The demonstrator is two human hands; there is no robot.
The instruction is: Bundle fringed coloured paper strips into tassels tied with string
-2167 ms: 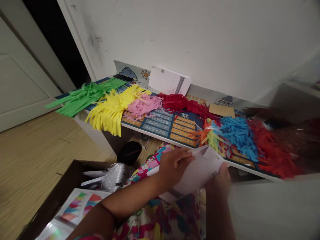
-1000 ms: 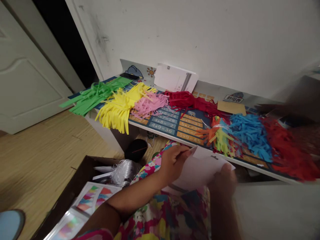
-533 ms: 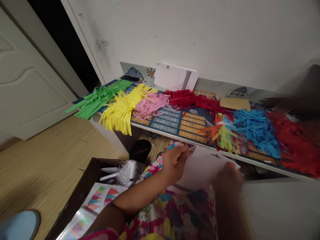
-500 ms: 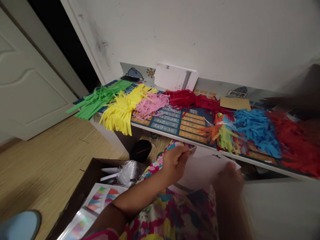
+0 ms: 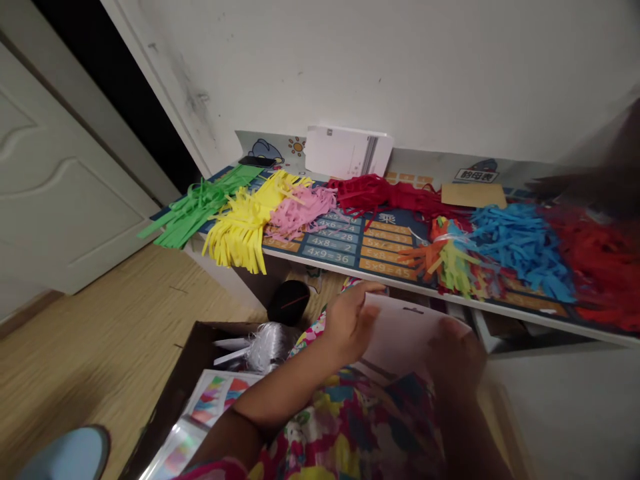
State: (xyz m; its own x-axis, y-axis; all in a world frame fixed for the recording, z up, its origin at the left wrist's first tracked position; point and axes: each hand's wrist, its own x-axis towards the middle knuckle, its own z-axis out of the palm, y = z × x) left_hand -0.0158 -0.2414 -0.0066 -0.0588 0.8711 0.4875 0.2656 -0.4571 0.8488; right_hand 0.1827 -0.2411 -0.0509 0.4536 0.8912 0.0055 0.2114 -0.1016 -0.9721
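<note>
Over my lap I hold a white card (image 5: 397,337) with a small hang slot near its top edge. My left hand (image 5: 350,327) pinches the card's left side near the top corner, thumb on the facing side. On the right side, my right hand (image 5: 457,357) grips the card; its fingers are smeared by motion and in shadow. The card's lower part has a dark curved band and dips toward my patterned clothing (image 5: 330,427). Just beyond the hands, a multicoloured fringed paper tassel (image 5: 450,257) lies at the table edge.
Green (image 5: 205,203), yellow (image 5: 245,223), pink (image 5: 303,210), dark red (image 5: 385,197), blue (image 5: 520,247) and red fringed paper (image 5: 607,260) lie along the table. White cards (image 5: 347,152) lean on the wall. A box (image 5: 183,373) at lower left holds clear string (image 5: 273,347) and packets.
My left fingers have shifted on the card's top left corner, and the thumb now lies over its face. The card has tilted slightly. The camera view has turned a little.
</note>
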